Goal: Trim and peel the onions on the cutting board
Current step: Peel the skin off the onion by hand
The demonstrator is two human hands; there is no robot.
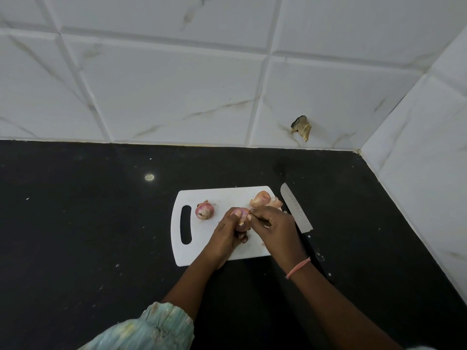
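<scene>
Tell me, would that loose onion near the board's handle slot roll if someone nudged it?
Probably. The unpeeled onion looks round and sits free on the smooth white cutting board, so a nudge would likely send it rolling or wobbling. Its papery skin may flake or slip under fingers. It looks small, so probably light.

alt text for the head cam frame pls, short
Over a white cutting board, the left hand holds an onion while the right hand pinches its skin. Another onion and loose peels lie on the board; a knife rests beside it.
</scene>
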